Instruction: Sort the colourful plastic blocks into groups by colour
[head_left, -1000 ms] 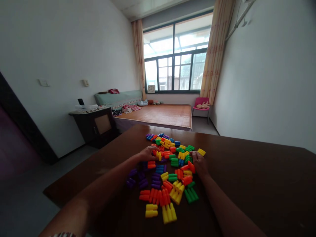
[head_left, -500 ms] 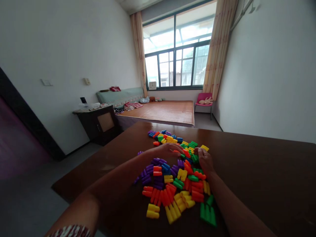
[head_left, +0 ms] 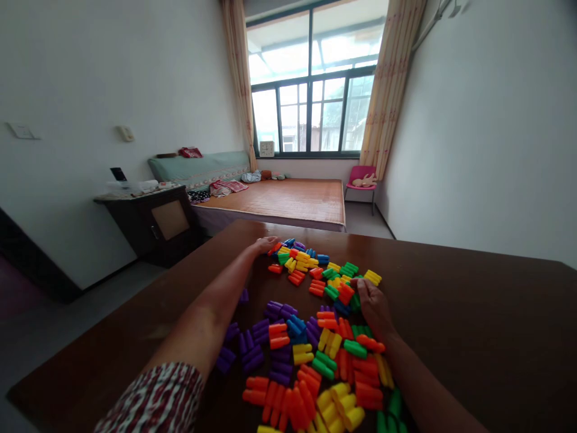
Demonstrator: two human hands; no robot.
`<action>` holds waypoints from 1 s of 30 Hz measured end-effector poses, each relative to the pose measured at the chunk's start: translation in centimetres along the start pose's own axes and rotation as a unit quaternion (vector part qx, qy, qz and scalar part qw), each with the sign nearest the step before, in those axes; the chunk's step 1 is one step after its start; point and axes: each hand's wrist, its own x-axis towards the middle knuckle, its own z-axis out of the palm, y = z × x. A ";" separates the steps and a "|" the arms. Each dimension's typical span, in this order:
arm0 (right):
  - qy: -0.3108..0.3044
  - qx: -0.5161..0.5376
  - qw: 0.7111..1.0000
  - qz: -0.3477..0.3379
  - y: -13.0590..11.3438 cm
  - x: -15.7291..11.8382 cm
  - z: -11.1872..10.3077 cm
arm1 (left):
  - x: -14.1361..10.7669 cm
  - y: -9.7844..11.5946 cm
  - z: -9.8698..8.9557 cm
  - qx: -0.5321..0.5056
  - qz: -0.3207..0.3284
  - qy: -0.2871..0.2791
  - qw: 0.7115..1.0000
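Many plastic bullet-shaped blocks in purple, blue, red, yellow and green lie on a brown table [head_left: 451, 288]. My left hand [head_left: 267, 243] reaches to the far left end of the back pile, by a red block [head_left: 275, 269] and blue ones; its fingers are small and partly hidden. My right hand [head_left: 370, 296] rests at the pile's right side, fingers bent together beside green blocks and below a yellow block [head_left: 372, 277]. What its fingertips hold, if anything, is hidden. Nearer me lie purple blocks [head_left: 252, 358], red blocks [head_left: 300, 409] and yellow blocks [head_left: 340, 409].
Beyond the table stands a bed [head_left: 288, 201] with a mat and cloths. A dark cabinet [head_left: 166, 222] is at the left with items on top. A pink chair [head_left: 356, 175] holds a doll near the window [head_left: 311, 114].
My left hand has moved away to the far left end of the back pile, uncovering blocks in the middle. My right hand stays by the green blocks. The view has shifted slightly.
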 end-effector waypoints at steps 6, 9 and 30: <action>0.001 -0.023 1.000 -0.008 -0.1 -0.1 -0.1 | -2.1 2.0 1.2 0.046 0.082 -0.093 0.991; 0.003 -0.031 0.999 -0.007 -0.1 -0.1 0.0 | -4.6 3.1 1.9 -0.001 0.129 -0.112 0.985; 0.004 -0.018 1.000 -0.010 -0.1 0.0 0.3 | 1.2 6.6 1.9 -0.006 0.064 0.039 0.997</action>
